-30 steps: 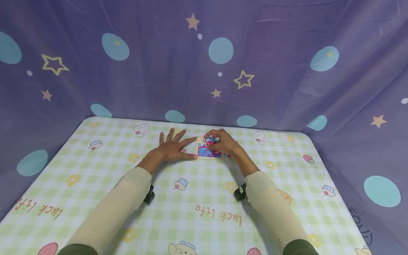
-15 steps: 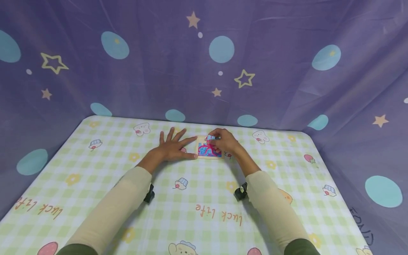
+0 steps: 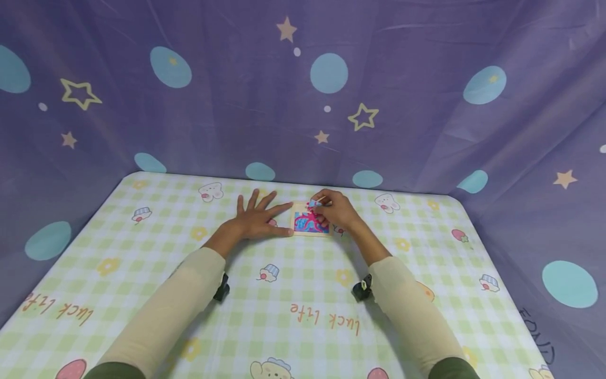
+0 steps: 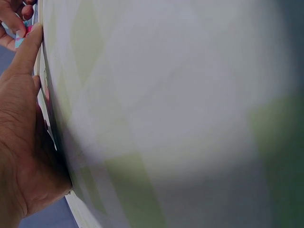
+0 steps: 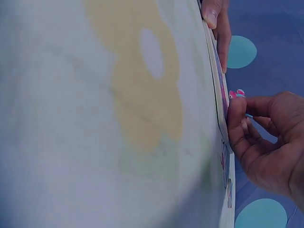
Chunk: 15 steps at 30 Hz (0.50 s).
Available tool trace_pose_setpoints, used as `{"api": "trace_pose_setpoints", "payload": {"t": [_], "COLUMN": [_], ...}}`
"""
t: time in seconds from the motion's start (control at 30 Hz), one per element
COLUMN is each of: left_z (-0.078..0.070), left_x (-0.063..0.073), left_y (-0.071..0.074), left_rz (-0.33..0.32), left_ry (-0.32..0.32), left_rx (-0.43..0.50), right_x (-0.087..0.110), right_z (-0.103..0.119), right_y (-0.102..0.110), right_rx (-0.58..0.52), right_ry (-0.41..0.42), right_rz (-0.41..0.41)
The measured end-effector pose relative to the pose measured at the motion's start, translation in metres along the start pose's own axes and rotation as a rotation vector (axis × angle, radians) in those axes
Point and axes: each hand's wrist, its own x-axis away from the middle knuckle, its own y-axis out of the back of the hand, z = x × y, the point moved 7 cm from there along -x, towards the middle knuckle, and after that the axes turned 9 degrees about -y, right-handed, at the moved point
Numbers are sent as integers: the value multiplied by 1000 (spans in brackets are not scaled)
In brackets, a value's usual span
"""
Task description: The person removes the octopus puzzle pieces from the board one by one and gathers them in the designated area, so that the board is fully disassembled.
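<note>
A small jigsaw puzzle in a pale wooden frame (image 3: 310, 235) lies on the table, its picture pink, blue and purple. My left hand (image 3: 253, 223) lies flat with fingers spread; its thumb and index fingertips touch the frame's left corners. Over the upper right of the puzzle, my right hand (image 3: 338, 211) pinches a blue and pink jigsaw piece (image 3: 313, 204) between thumb and fingers. In the right wrist view the piece (image 5: 239, 93) sticks up past the fingertips, partly hidden. The right fingers cover part of the puzzle's upper right.
A green and white checked cloth (image 3: 303, 284) with printed cupcakes and flowers covers the table. Purple fabric (image 3: 246, 116) with stars and blue dots hangs behind and at both sides. In the right wrist view, flat coloured bits (image 5: 224, 164) lie beside the frame.
My right hand has shifted slightly, and the jigsaw piece has turned in its fingers, more of it showing near the puzzle's top edge. My left hand has stayed still.
</note>
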Motion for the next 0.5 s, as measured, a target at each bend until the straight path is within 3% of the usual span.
{"api": "trace_pose_setpoints", "payload": {"t": [0.23, 0.5], "left_z": [0, 11], "left_x": [0, -6], "left_y": [-1, -6], "left_rz": [2, 3], "left_ry": [4, 11], "left_rx": [-1, 3], "right_x": [6, 15], "right_z": [-2, -5], "right_y": [6, 22], "right_rx": [-61, 5], "right_ry": [37, 66], "right_rz": [-21, -83]}}
